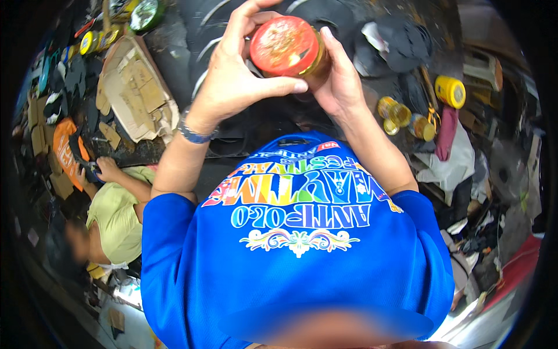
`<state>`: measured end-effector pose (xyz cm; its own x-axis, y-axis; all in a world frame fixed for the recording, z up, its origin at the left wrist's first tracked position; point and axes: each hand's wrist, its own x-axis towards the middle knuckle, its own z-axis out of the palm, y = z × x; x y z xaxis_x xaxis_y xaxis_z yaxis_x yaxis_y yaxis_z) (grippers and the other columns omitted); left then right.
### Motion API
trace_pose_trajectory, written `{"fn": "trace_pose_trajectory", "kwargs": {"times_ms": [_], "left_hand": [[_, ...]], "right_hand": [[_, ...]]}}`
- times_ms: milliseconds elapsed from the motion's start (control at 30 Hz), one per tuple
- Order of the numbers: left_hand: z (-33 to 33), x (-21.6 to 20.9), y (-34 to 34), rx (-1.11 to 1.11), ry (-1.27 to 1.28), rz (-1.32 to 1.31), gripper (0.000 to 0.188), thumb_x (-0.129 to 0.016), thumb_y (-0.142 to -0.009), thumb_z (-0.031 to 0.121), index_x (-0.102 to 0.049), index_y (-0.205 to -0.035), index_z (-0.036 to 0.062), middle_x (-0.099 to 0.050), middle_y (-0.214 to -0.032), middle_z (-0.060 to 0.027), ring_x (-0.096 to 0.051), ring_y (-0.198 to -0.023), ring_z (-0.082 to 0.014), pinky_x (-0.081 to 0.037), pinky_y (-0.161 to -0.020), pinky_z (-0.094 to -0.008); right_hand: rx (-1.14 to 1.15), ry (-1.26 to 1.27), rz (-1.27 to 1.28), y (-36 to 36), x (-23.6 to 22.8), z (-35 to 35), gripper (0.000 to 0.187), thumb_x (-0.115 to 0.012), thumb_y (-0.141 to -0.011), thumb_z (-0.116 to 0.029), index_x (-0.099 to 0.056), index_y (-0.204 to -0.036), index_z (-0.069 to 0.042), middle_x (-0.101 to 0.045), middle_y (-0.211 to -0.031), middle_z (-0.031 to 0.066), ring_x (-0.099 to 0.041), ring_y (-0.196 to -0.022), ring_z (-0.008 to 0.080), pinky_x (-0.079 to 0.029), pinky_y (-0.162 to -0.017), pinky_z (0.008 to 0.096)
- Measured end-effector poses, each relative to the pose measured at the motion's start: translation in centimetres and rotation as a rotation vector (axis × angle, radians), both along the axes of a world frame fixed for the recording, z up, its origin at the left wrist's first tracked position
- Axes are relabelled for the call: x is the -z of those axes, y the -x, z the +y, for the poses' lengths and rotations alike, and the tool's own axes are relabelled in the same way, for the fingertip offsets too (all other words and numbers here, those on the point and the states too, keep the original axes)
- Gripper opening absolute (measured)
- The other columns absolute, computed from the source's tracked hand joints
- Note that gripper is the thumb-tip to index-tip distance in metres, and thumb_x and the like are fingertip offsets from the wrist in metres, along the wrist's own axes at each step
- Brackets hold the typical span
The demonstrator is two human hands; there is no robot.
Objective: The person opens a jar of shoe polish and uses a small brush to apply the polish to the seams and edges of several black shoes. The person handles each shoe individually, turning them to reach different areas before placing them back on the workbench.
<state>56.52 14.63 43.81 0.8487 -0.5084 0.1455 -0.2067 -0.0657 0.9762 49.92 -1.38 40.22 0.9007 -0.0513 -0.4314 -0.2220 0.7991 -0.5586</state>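
Note:
Both my hands are at the far middle of the view, raised over a dark worktable (232,148). Between them is a round jar (285,45) with a worn, stained red lid turned toward me. My left hand (232,72) curves round the lid's left and near side, its thumb along the near rim. My right hand (342,84) wraps the jar's right side, thumb pointing up beside it. A little of the jar's yellowish body shows at the right of the lid; the rest is hidden. Curved black pieces (218,38) with pale edges lie behind my left hand.
A cardboard tray (168,110) of cardboard scraps lies left. At right are black cut pieces (404,43), scissors (433,113), small jars (398,113) and a yellow-lidded container (450,92). A co-worker in a yellow-green shirt (116,209) sits at left, hands near an orange item (65,148).

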Motion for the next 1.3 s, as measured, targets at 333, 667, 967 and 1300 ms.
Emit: {"fn": "trace_pose_trajectory", "kwargs": {"times_ms": [333,667,967,1300], "left_hand": [[-8.5,6.8,9.8,0.137,-0.070,-0.149,0.086,-0.097,-0.064,0.019,-0.052,-0.135,0.0037,-0.068,-0.126,-0.0130,-0.069,-0.113,-0.0251,-0.054,-0.101,-0.0357],[-14.7,9.0,13.1,0.359,-0.260,-0.379,0.086,-0.089,-0.062,0.017,-0.051,-0.137,0.0049,-0.060,-0.131,-0.0181,-0.058,-0.119,-0.0379,-0.048,-0.103,-0.0465],[-14.4,8.8,11.8,0.842,-0.174,0.171,0.090,-0.095,-0.060,0.033,-0.053,-0.136,0.0052,-0.066,-0.125,-0.0140,-0.065,-0.116,-0.0293,-0.050,-0.102,-0.0388],[-15.9,10.1,11.8,0.834,-0.141,0.001,0.098,-0.094,-0.061,0.020,-0.047,-0.146,0.0062,-0.062,-0.136,-0.0128,-0.059,-0.127,-0.0271,-0.043,-0.112,-0.0392]], "right_hand": [[0.268,0.708,0.013,10.1,3.0,-6.3,0.035,-0.043,-0.110,-0.032,-0.061,-0.123,-0.005,-0.067,-0.110,0.0031,-0.062,-0.103,0.0119,-0.049,-0.094,0.0297],[0.095,2.056,0.120,15.3,0.6,-11.0,0.050,-0.069,-0.088,-0.052,-0.070,-0.112,-0.008,-0.064,-0.092,0.0178,-0.070,-0.087,0.0363,-0.057,-0.070,0.0455],[0.078,1.928,-0.428,16.8,-0.5,-14.8,0.041,-0.072,-0.076,-0.043,-0.073,-0.106,-0.015,-0.066,-0.093,0.0096,-0.070,-0.076,0.0296,-0.057,-0.067,0.0385],[0.008,0.893,-0.270,16.9,-0.4,-18.0,0.042,-0.047,-0.101,-0.031,-0.067,-0.120,0.002,-0.069,-0.117,0.0098,-0.067,-0.102,0.0182,-0.052,-0.096,0.0315]]}}
